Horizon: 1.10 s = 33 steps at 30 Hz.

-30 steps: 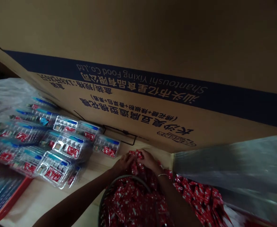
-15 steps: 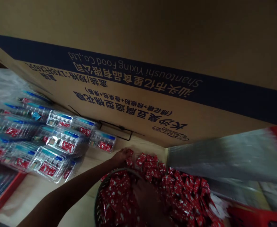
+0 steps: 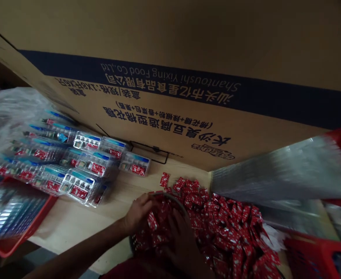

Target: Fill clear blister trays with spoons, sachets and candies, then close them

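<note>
**Q:** How many hands are there, and what do they have hold of?

**A:** Two, both the wearer's. The left hand [image 3: 138, 214] sits half curled at the rim of a round dark mesh basket [image 3: 174, 198], touching the rim and the packets beside it. The right hand [image 3: 182, 248] is in shadow, fingers partly spread, down among the contents. I cannot tell whether either hand has a firm hold of anything.

**Q:** What fills the basket?

**A:** Small red-and-white foil sachets [image 3: 225, 228], too many to count. They fill the basket and spill across a pale wooden tabletop [image 3: 71, 228] in a heap running toward the lower right. One lies just apart at the heap's top edge, its long axis nearly upright in the view and slightly tilted.

**Q:** What else is nearby?

**A:** At least ten clear plastic blister packs with blue strips [image 3: 96, 168] lie to the left, overlapping; the exact number is hard to tell. Below them is one red tray of clear packs [image 3: 13, 232]. One large brown cardboard carton with a dark blue band [image 3: 170, 108] stands behind, its print upside down. A blurred clear plastic sheet [image 3: 281, 170] crosses the right side, above one red plastic crate [image 3: 318, 255].
</note>
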Each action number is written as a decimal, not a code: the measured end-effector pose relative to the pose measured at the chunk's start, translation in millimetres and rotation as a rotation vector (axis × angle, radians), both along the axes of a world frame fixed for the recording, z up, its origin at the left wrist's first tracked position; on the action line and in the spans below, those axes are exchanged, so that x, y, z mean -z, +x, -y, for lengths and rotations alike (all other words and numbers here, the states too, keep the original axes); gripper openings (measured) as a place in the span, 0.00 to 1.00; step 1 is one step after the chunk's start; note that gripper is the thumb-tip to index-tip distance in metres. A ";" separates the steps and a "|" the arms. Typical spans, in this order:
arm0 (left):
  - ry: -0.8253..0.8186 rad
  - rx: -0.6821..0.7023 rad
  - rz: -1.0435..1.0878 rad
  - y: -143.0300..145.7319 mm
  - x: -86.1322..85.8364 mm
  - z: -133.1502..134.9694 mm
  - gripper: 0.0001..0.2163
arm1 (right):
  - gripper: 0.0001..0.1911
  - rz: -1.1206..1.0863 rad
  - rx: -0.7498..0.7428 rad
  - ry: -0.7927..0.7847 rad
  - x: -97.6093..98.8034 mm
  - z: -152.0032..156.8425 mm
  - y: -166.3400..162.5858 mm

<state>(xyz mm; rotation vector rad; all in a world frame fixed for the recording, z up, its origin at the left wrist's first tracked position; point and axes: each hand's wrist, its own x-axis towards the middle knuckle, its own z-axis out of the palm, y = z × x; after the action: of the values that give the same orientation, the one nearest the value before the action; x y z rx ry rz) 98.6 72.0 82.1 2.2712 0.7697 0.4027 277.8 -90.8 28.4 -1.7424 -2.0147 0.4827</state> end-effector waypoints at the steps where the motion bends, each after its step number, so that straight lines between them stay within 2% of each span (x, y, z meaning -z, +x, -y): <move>1: 0.007 0.018 -0.031 -1.8 4.5 12.9 0.12 | 0.47 0.013 0.006 0.018 6.6 1.4 -4.6; 3: 0.018 0.044 -0.128 -1.0 17.1 32.2 0.18 | 0.48 0.040 0.032 0.032 17.1 -0.2 -11.1; 6: 0.039 0.089 -0.319 6.3 33.7 44.2 0.28 | 0.46 0.050 0.064 0.020 21.9 -6.2 -15.8; 10: 0.094 0.111 -0.472 17.8 37.2 41.6 0.25 | 0.43 0.019 0.137 0.038 13.7 -8.2 -14.9; 12: 0.090 0.110 -0.461 20.3 31.5 37.4 0.24 | 0.38 -0.040 0.147 0.121 7.0 -5.7 -10.6; 15: 0.054 0.131 -0.285 12.8 19.0 32.5 0.26 | 0.33 -0.166 0.143 0.205 -4.1 1.1 -3.9; 17: 0.061 0.162 -0.161 -0.1 11.7 34.0 0.31 | 0.32 -0.198 0.143 0.185 -10.2 6.7 -4.2; 19: 0.115 0.207 -0.127 -14.8 8.8 40.7 0.37 | 0.34 -0.142 0.109 0.133 -13.2 12.0 -10.7; 21: 0.178 0.246 -0.178 -25.7 11.8 50.8 0.40 | 0.35 -0.024 0.059 0.065 -12.6 15.0 -21.5; 23: 0.223 0.254 -0.257 -29.3 19.4 60.4 0.37 | 0.34 0.083 0.037 -0.021 -10.8 14.2 -32.2; 28: 0.315 0.224 -0.356 -21.8 36.5 71.1 0.32 | 0.34 0.179 0.022 -0.199 -14.7 5.7 -39.5; 30: 0.351 0.229 -0.340 -22.4 37.4 70.3 0.32 | 0.33 0.169 0.022 -0.191 -16.9 6.8 -36.2; 33: 0.410 0.261 -0.253 -27.4 32.6 64.0 0.35 | 0.30 0.095 0.073 -0.040 -13.7 14.3 -34.0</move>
<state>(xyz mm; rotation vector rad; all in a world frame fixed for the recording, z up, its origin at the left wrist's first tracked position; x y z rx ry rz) 71.2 8.0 49.5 2.8056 0.5344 0.1608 243.8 -105.1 42.0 -1.8886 -2.0099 0.4270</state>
